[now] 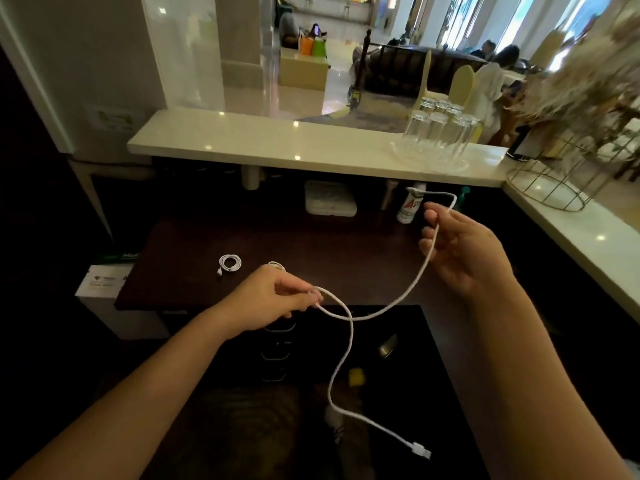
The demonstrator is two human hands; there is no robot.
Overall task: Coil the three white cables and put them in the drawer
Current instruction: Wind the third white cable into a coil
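Note:
A long white cable (408, 291) hangs uncoiled between both hands above the dark desk (180, 271). My left hand (273, 299) pinches a bend of it at centre; from there it drops to a USB plug (420, 449) near the floor. My right hand (464, 251) holds the cable near its other end, whose small plug (414, 192) sticks out to the upper left. A coiled white cable (229, 264) lies on the desk. Another white coil (277, 265) peeks out behind my left hand. Drawer fronts (277, 341) under the desk look closed.
A white box (330, 202) and a spray bottle (410, 207) stand at the desk's back. The white counter (277, 143) above carries a tray of upturned glasses (438, 136) and a wire basket (550, 181). A white carton (104, 282) sits left of the desk.

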